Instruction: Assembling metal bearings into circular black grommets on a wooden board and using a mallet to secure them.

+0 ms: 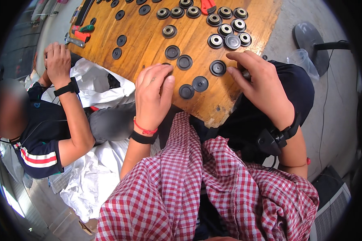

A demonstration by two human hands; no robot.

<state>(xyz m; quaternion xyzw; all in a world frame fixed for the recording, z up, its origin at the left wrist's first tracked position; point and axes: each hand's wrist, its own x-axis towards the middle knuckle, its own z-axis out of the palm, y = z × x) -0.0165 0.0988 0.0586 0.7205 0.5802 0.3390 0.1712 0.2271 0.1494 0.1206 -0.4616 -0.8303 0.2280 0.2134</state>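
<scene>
My left hand (152,94) rests at the table's near edge, fingers stretched forward and thumb apart. Its fingertips partly cover a black round cap (166,64). My right hand (261,78) hovers at the right edge with index finger and thumb spread, beside a black cap (218,68). A small greyish patch shows under its palm; I cannot make out what it is. Between my hands lie more black caps, such as one cap (200,84) touching another cap (186,91). Farther off, a bearing (169,31) sits in a black cap.
Several capped bearings (225,29) cluster at the far right of the wooden table (149,44), near a red-handled tool (208,6). Pliers or a wrench (75,40) and a red-and-green tool (83,32) lie at the left edge. A co-worker's hand (58,60) is at the left.
</scene>
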